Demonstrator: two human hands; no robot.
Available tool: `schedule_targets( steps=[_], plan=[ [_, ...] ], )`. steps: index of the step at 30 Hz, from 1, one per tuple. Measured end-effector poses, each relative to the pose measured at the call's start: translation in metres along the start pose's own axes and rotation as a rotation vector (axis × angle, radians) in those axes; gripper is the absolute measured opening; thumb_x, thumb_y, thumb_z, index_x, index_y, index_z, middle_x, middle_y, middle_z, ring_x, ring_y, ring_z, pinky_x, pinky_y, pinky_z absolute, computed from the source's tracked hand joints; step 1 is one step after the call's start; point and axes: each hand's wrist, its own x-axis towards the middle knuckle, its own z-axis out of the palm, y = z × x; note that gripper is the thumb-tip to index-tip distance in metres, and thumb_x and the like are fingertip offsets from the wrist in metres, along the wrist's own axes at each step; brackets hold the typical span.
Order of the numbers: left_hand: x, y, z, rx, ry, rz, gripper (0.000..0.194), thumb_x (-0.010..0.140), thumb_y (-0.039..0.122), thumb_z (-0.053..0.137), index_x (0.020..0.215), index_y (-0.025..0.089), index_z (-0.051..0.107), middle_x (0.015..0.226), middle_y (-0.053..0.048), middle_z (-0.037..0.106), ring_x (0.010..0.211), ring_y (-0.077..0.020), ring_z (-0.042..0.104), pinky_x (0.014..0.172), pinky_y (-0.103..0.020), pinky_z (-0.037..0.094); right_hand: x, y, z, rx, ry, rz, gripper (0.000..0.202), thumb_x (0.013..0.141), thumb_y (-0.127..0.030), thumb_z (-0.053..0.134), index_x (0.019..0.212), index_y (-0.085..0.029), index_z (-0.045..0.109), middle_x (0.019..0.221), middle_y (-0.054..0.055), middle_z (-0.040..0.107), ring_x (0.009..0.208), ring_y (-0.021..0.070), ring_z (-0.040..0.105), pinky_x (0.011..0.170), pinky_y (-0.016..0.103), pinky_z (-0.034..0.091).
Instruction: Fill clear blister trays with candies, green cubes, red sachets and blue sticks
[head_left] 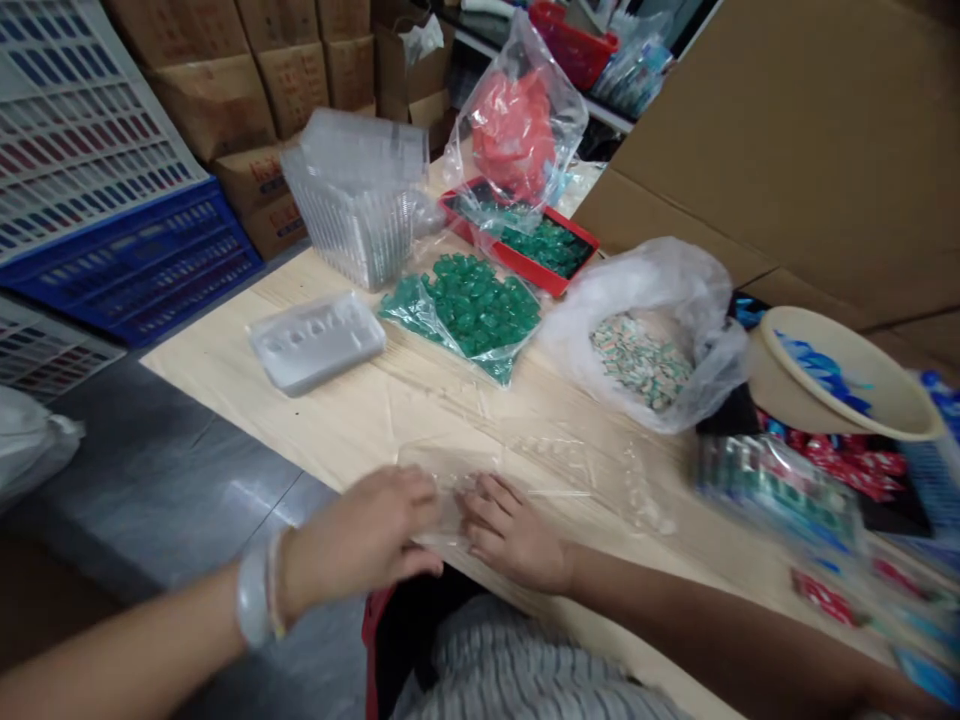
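Note:
A thin clear plastic tray (450, 462) lies near the front edge of the wooden table. My left hand (382, 525), with a bracelet at the wrist, is at its left side, fingers bent over it; blur hides whether they grip it. My right hand (510, 530) rests on its right part with the fingers spread. More clear moulded plastic (577, 465) lies flat to the right of it. Beyond my hands is a clear bag of green pieces (480, 305).
Stacked clear trays (360, 200) and a closed-looking plastic case (319, 343) stand back left. A red tray (544, 245), a white bag of small pieces (645, 350), a cream bowl (847, 380) and blurred packets (780, 490) line the right. Blue crates (142, 270) stand left.

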Motion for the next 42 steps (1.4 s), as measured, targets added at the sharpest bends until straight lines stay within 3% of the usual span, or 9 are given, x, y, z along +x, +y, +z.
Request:
schedule_targets(
  steps=[5, 8, 11, 14, 17, 21, 26, 32, 42],
  plan=[
    [0.006, 0.041, 0.062, -0.091, -0.055, -0.26, 0.021, 0.081, 0.012, 0.038, 0.076, 0.015, 0.057, 0.079, -0.005, 0.058, 0.077, -0.017, 0.053, 0.071, -0.03, 0.04, -0.001, 0.009, -0.024, 0.165, 0.189, 0.074, 0.013, 0.081, -0.013, 0.044, 0.081, -0.017, 0.056, 0.095, 0.006, 0.061, 0.101, 0.0178, 0.049, 0.09, 0.04, 0.04],
    [0.014, 0.049, 0.061, -0.42, 0.114, -0.479, 0.017, 0.08, 0.017, 0.041, 0.073, 0.015, 0.056, 0.075, -0.004, 0.057, 0.073, -0.0153, 0.053, 0.066, -0.027, 0.04, -0.007, 0.002, -0.04, 0.445, 0.291, 0.488, 0.008, 0.081, -0.023, 0.048, 0.083, -0.018, 0.054, 0.089, 0.007, 0.059, 0.088, 0.0182, 0.053, 0.082, 0.041, 0.045],
    [0.026, 0.063, 0.052, -0.871, 0.207, -0.661, 0.015, 0.076, 0.027, 0.048, 0.07, 0.015, 0.053, 0.058, 0.0, 0.051, 0.054, -0.0114, 0.048, 0.052, -0.023, 0.036, -0.009, -0.014, -0.047, 1.082, 0.289, 0.88, 0.027, 0.079, -0.035, 0.052, 0.102, -0.021, 0.049, 0.094, 0.006, 0.056, 0.074, 0.0139, 0.055, 0.07, 0.036, 0.049],
    [0.039, 0.078, 0.052, -1.283, 0.169, -0.674, 0.02, 0.071, 0.032, 0.055, 0.067, 0.013, 0.051, 0.048, 0.004, 0.046, 0.044, -0.0076, 0.041, 0.046, -0.02, 0.031, -0.002, -0.03, -0.042, 1.719, 0.292, 0.983, 0.06, 0.074, -0.045, 0.056, 0.126, -0.031, 0.029, 0.121, 0.008, 0.044, 0.077, 0.0123, 0.056, 0.068, 0.033, 0.049],
    [0.05, 0.087, 0.062, -1.536, 0.228, -0.631, 0.02, 0.068, 0.029, 0.061, 0.065, 0.011, 0.052, 0.052, 0.002, 0.049, 0.048, -0.0056, 0.042, 0.049, -0.018, 0.033, 0.002, -0.041, -0.035, 1.953, 0.362, 1.055, 0.061, 0.075, -0.053, 0.049, 0.129, -0.035, 0.028, 0.129, 0.006, 0.038, 0.085, 0.0136, 0.054, 0.069, 0.032, 0.048],
    [0.061, 0.095, 0.079, -1.784, 0.41, -0.602, 0.019, 0.073, 0.03, 0.06, 0.072, 0.013, 0.051, 0.059, 0.003, 0.05, 0.051, -0.0053, 0.046, 0.051, -0.018, 0.037, -0.005, -0.048, -0.038, 1.863, 0.399, 1.122, 0.051, 0.08, -0.056, 0.038, 0.121, -0.026, 0.045, 0.108, 0.005, 0.052, 0.087, 0.0126, 0.051, 0.076, 0.029, 0.044],
    [0.067, 0.099, 0.089, -1.89, 0.575, -0.607, 0.021, 0.074, 0.032, 0.059, 0.079, 0.018, 0.045, 0.051, 0.007, 0.045, 0.039, -0.0045, 0.042, 0.04, -0.015, 0.034, -0.012, -0.043, -0.06, 1.374, 0.24, 0.852, 0.036, 0.085, -0.044, 0.037, 0.097, -0.017, 0.057, 0.068, 0.0, 0.05, 0.063, 0.0094, 0.046, 0.065, 0.024, 0.04],
    [0.067, 0.095, 0.096, -1.932, 0.602, -0.615, 0.029, 0.069, 0.032, 0.065, 0.083, 0.018, 0.043, 0.056, 0.007, 0.048, 0.042, -0.0036, 0.044, 0.042, -0.014, 0.036, -0.008, -0.038, -0.068, 1.151, 0.115, 0.808, 0.038, 0.086, -0.038, 0.036, 0.115, -0.016, 0.048, 0.071, 0.001, 0.055, 0.066, 0.0117, 0.05, 0.066, 0.025, 0.041],
    [0.06, 0.09, 0.097, -1.917, 0.555, -0.628, 0.035, 0.067, 0.04, 0.065, 0.082, 0.02, 0.042, 0.054, 0.008, 0.045, 0.04, -0.0043, 0.042, 0.04, -0.016, 0.035, -0.002, -0.041, -0.066, 1.155, 0.087, 0.787, 0.04, 0.085, -0.037, 0.04, 0.12, -0.018, 0.045, 0.075, 0.002, 0.057, 0.069, 0.0126, 0.053, 0.061, 0.023, 0.043]
  ],
)
